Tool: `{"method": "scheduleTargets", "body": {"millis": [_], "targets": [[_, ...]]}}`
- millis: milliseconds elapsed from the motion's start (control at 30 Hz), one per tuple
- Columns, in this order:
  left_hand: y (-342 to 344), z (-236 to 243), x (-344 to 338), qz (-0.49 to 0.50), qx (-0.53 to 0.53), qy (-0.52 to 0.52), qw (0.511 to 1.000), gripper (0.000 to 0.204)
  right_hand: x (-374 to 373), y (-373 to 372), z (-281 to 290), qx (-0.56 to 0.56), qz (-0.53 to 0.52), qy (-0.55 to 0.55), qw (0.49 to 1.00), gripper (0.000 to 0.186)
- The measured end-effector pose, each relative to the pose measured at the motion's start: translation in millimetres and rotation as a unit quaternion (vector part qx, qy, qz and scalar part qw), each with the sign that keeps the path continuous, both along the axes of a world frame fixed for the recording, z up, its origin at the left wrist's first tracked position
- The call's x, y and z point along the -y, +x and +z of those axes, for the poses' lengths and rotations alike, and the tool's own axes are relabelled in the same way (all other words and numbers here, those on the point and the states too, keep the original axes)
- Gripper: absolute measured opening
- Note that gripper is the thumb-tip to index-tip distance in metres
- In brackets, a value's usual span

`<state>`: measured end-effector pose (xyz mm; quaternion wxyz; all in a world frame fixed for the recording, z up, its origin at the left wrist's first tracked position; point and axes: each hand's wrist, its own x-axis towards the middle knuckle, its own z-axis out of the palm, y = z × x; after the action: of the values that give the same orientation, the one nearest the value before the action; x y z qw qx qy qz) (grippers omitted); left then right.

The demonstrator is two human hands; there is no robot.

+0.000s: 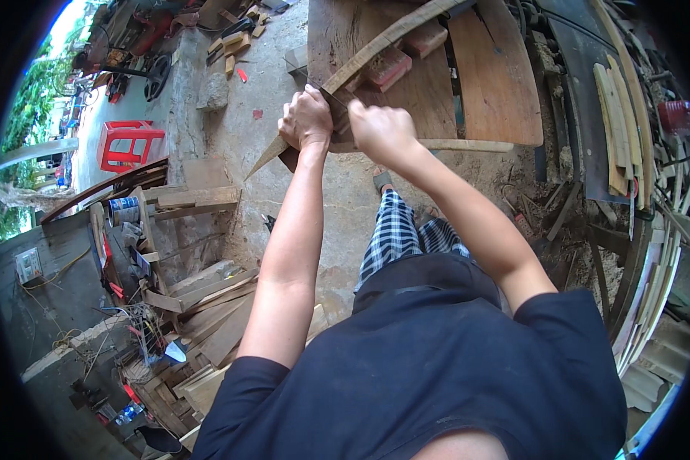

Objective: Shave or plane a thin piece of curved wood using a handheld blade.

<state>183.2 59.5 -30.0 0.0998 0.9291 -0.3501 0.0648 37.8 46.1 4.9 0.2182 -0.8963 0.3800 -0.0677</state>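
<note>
A long curved strip of wood (391, 40) lies over the wooden bench top (483, 84), running from the upper edge down toward my hands. My left hand (308, 119) is closed around its near end, and a pale tapered point of wood (265, 159) sticks out below that hand. Just to the right, my right hand (382, 132) is closed and slightly blurred. A thin dark edge (334, 100) shows between the two hands, against the wood; what my right hand grips is mostly hidden. Red-faced blocks (389, 70) sit under the curved strip.
Wood offcuts and boards (215, 307) are piled at the left. A red plastic stool (130, 146) stands farther left, beyond a low concrete ledge (192, 84). Small wood blocks (234, 46) lie on the floor at the upper left. Long strips (617, 123) lean at the right.
</note>
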Motion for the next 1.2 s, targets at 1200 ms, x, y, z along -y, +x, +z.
{"method": "scheduleTargets", "body": {"millis": [1200], "targets": [[-9,5,3,-0.094,-0.004,0.005,0.996,0.041,9,15,-11,0.031,-0.047,-0.044,0.997,0.008]]}}
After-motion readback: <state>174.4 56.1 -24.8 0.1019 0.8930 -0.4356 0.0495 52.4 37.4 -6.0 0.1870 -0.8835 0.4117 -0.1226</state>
